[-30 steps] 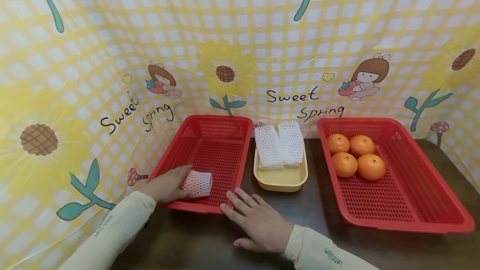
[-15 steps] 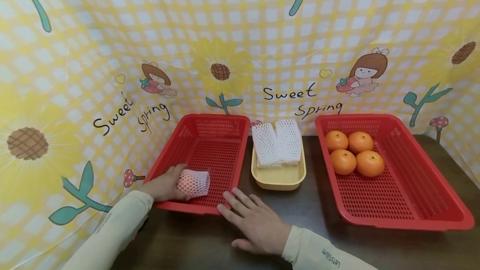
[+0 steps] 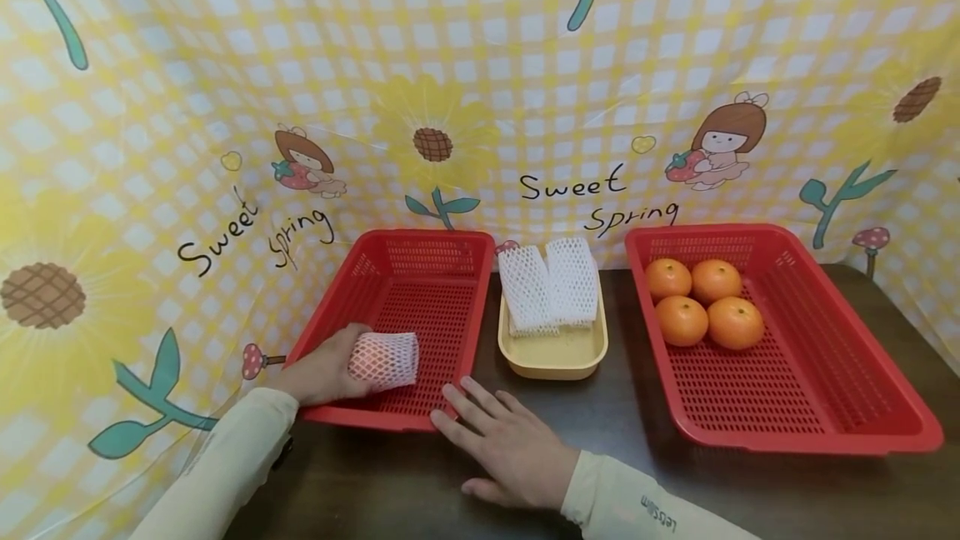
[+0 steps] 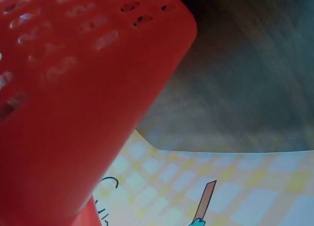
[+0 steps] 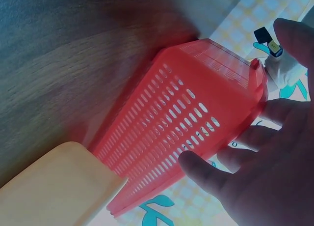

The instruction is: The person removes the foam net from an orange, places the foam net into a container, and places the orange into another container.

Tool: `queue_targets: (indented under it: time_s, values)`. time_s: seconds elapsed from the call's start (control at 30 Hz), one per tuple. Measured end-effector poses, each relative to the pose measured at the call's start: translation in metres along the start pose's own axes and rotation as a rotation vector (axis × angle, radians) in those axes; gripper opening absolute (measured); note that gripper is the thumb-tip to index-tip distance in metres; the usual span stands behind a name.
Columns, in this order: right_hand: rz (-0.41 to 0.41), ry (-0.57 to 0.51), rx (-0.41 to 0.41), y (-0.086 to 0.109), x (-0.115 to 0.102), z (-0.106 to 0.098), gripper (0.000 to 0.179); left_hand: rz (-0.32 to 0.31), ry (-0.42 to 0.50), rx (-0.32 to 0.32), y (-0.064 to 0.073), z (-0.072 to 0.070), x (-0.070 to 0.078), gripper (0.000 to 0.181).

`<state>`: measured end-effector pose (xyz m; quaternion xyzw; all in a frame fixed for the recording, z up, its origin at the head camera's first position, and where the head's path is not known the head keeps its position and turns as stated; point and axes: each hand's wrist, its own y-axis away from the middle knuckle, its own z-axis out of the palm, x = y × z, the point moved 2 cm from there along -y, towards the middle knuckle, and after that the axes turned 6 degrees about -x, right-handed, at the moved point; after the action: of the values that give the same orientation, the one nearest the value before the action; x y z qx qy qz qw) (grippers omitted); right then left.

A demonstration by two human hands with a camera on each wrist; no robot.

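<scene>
In the head view my left hand (image 3: pixel 330 367) reaches into the left red basket (image 3: pixel 471 332) near its front left corner. It holds an orange in a white foam net sleeve (image 3: pixel 384 359), with the sleeve's loose end pointing right; part of the fruit is hidden by the hand. My right hand (image 3: pixel 510 444) has its fingers spread and straight, with fingertips at the basket's front right corner. The right wrist view shows that hand (image 5: pixel 265 172) beside the perforated basket wall (image 5: pixel 167 113). Only the basket's outer side (image 4: pixel 93 103) fills the left wrist view; no fingers show there.
Between the baskets stands a small yellow tray (image 3: pixel 555 357) holding white foam net sleeves (image 3: pixel 573 282). A second red basket (image 3: pixel 840 357) on the right holds several oranges (image 3: pixel 737 323) at its left. A checkered cloth (image 3: pixel 525 65) hangs behind the dark table (image 3: pixel 615 473).
The left hand has shifted slightly with the netted orange, and more of the fruit now shows. The head view has shifted a little. The right hand keeps its place at the basket corner.
</scene>
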<state>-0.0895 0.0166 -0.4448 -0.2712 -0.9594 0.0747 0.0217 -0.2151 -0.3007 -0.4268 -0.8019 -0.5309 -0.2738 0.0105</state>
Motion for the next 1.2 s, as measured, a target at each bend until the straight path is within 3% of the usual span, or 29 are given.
queue_targets:
  time_s: [0.33,0.73,1.2]
  values:
    - [0.002,0.002,0.004,0.0,0.0,0.001,0.084,0.054,-0.002,0.094,0.005,-0.011,0.004,0.09]
    - [0.02,-0.008,-0.012,0.002,-0.001,0.001,0.084,0.088,0.033,0.132,0.008,-0.022,0.02,0.087]
    - [0.015,-0.005,-0.021,0.001,-0.002,0.001,0.087,0.145,-0.019,0.177,0.026,-0.039,0.044,0.087]
